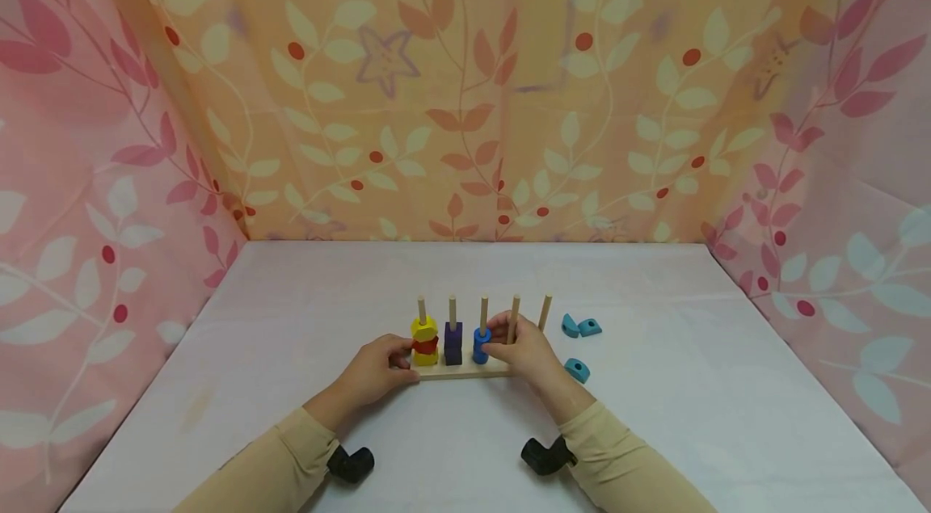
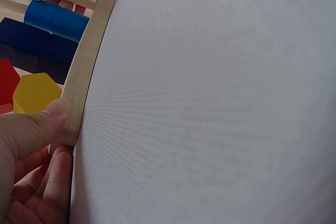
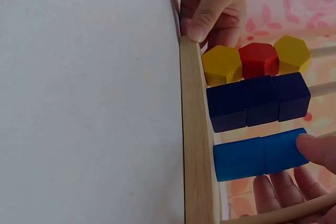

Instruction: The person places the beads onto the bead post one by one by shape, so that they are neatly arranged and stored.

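A wooden peg board (image 1: 465,372) with several upright pegs stands on the table. My left hand (image 1: 374,372) grips its left end, thumb on top of the base. The leftmost peg carries a red block (image 3: 258,60) between two yellow hexagonal blocks (image 3: 222,65). Three dark blue square blocks (image 3: 261,101) are stacked on the peg beside it. On the third peg sit two blue cylinders (image 3: 240,159), one above the other. My right hand (image 1: 534,351) pinches the upper cylinder between thumb and fingers. The two pegs to the right are bare; one passes in front of my right hand.
Three teal curved blocks (image 1: 577,370) with holes lie on the white table (image 1: 655,416) right of the board. Black wrist devices (image 1: 351,464) sit under both sleeves. Flower-patterned curtains (image 1: 465,93) enclose the back and sides.
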Action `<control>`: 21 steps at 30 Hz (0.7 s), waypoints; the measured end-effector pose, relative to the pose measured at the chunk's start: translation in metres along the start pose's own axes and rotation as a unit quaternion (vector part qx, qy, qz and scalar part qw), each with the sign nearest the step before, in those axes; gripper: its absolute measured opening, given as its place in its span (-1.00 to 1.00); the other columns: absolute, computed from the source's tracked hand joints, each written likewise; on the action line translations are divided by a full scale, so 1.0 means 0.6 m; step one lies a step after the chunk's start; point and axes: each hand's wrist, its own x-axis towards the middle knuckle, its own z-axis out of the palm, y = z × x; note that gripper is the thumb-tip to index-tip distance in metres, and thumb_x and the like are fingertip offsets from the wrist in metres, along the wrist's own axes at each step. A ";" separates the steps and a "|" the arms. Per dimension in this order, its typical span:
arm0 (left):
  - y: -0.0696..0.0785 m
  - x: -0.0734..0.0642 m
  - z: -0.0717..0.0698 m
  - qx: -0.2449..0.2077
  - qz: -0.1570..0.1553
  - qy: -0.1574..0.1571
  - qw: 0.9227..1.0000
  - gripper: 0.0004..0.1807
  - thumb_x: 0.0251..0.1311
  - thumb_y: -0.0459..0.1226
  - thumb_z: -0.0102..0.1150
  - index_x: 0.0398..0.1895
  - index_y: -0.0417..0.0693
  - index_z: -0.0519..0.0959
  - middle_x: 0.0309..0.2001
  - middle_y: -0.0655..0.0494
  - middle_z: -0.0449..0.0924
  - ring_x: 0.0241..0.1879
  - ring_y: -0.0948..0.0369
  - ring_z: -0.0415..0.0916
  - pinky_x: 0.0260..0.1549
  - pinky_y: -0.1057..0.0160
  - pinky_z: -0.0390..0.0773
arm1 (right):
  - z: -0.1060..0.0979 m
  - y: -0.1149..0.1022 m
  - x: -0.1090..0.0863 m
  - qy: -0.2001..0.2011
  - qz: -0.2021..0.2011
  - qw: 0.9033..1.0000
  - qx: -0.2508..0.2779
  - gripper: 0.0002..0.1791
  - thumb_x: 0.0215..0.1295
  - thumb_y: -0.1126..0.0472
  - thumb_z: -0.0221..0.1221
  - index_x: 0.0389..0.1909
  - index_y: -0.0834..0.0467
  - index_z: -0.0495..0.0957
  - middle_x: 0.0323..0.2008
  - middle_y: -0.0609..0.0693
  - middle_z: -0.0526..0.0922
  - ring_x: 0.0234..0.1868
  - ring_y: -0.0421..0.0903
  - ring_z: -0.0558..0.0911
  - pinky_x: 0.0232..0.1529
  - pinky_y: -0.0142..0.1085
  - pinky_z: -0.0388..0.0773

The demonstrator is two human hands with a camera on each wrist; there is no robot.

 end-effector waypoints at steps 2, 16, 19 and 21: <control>-0.001 0.000 0.001 -0.001 0.002 -0.001 1.000 -0.44 -0.13 -0.23 0.42 0.03 -0.16 0.53 -0.23 0.19 0.49 -0.35 0.31 0.41 -0.29 0.32 0.45 | -0.004 0.002 -0.003 -0.002 0.002 1.000 -0.009 -0.68 0.06 0.38 0.26 -0.13 0.28 0.47 -0.23 0.07 0.59 -0.16 -0.03 0.57 -0.08 -0.17 0.49; 0.000 -0.001 -0.001 0.000 0.000 -0.005 1.000 -0.47 -0.10 -0.21 0.40 0.01 -0.14 0.53 -0.22 0.18 0.49 -0.34 0.31 0.41 -0.29 0.31 0.45 | -0.046 0.009 -0.026 -0.024 -0.033 0.999 -0.018 -0.49 0.15 0.37 0.19 0.16 0.22 0.39 0.08 0.17 0.50 0.11 0.06 0.48 0.13 -0.08 0.31; -0.002 -0.001 0.000 0.006 0.002 -0.007 1.000 -0.47 -0.09 -0.19 0.39 0.02 -0.12 0.52 -0.22 0.20 0.49 -0.34 0.31 0.41 -0.30 0.33 0.45 | -0.059 0.007 -0.034 -0.026 -0.029 0.999 -0.026 -0.52 0.15 0.36 0.19 0.14 0.24 0.40 0.06 0.17 0.51 0.09 0.04 0.49 0.08 -0.14 0.38; -0.002 -0.001 0.000 0.007 0.004 -0.006 1.000 -0.47 -0.09 -0.19 0.39 0.02 -0.12 0.52 -0.22 0.20 0.49 -0.34 0.31 0.41 -0.31 0.33 0.45 | -0.070 0.005 -0.040 -0.027 -0.027 0.999 -0.028 -0.55 0.17 0.34 0.18 0.12 0.26 0.42 0.03 0.18 0.53 0.07 0.05 0.51 0.03 -0.18 0.43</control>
